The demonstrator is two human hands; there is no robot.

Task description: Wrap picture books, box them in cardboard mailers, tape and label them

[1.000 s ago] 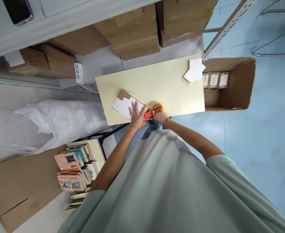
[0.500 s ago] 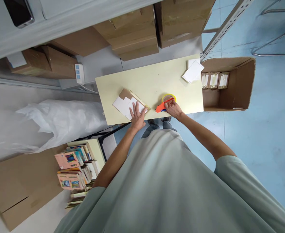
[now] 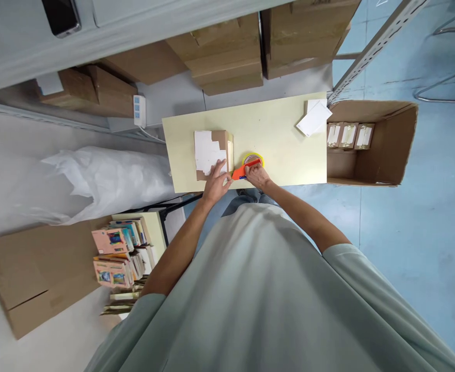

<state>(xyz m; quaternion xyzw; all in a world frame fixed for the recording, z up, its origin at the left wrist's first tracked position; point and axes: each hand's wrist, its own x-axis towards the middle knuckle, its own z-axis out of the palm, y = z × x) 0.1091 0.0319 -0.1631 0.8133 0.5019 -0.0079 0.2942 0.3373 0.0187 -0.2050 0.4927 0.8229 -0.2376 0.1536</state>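
A flat brown cardboard parcel (image 3: 212,151) with white paper patches on top lies on the pale yellow table (image 3: 273,129). My left hand (image 3: 215,182) rests on its near right corner, fingers pressed against it. My right hand (image 3: 256,176) is closed on an orange tape dispenser (image 3: 246,168) carrying a yellow-rimmed roll of tape, and the dispenser's tip sits right beside the parcel's right edge.
White envelopes (image 3: 314,118) lie at the table's far right corner. An open carton (image 3: 370,142) with small packs stands on the blue floor to the right. Stacked cardboard boxes (image 3: 227,49) sit beyond the table. Books (image 3: 121,263) and white plastic sheeting (image 3: 103,178) are at left.
The parcel has been turned square to the table edge. My right hand has brought the tape dispenser back left, up against the parcel's right side. My left hand stays on the parcel.
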